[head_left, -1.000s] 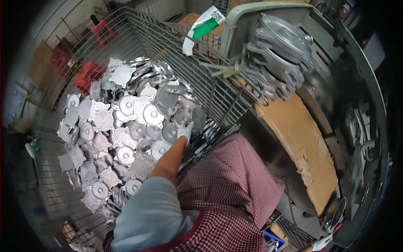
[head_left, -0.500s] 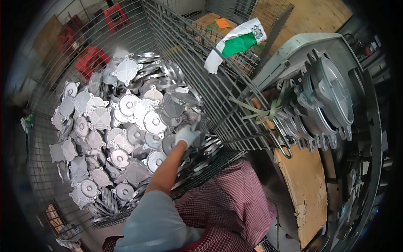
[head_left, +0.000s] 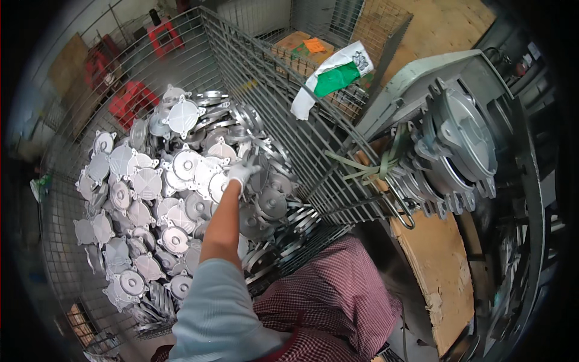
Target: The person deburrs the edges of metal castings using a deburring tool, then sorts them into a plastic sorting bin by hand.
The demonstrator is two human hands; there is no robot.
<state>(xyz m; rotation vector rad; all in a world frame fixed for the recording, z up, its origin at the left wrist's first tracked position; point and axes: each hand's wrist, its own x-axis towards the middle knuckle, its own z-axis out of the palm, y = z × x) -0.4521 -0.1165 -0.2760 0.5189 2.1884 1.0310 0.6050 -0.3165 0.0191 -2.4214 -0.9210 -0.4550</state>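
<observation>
Over a heap of round silver-grey metal covers [head_left: 176,239], my left hand [head_left: 239,173], in a white glove, reaches into a wire mesh cage [head_left: 54,241]. Its fingers look spread against a tilted grey metal cover [head_left: 260,175] in the upper right of the heap; no firm grip on it shows. The covers are flat discs with small lugs at the rim, some with a raised hub and some ribbed. Closer to me, another hubbed metal cover [head_left: 271,204] lies to the right of my forearm. My right hand is out of the picture.
The cage's right mesh wall [head_left: 283,90] carries a white and green sack [head_left: 333,78] and a knotted strap [head_left: 380,169]. Beyond it, larger metal covers [head_left: 464,133] are stacked by a grey bin, above a brown board [head_left: 431,271]. Red plastic stools [head_left: 134,102] stand behind.
My left hand has moved left and farther away across the heap. The hubbed cover that shows to the right of my forearm was largely hidden behind the hand before.
</observation>
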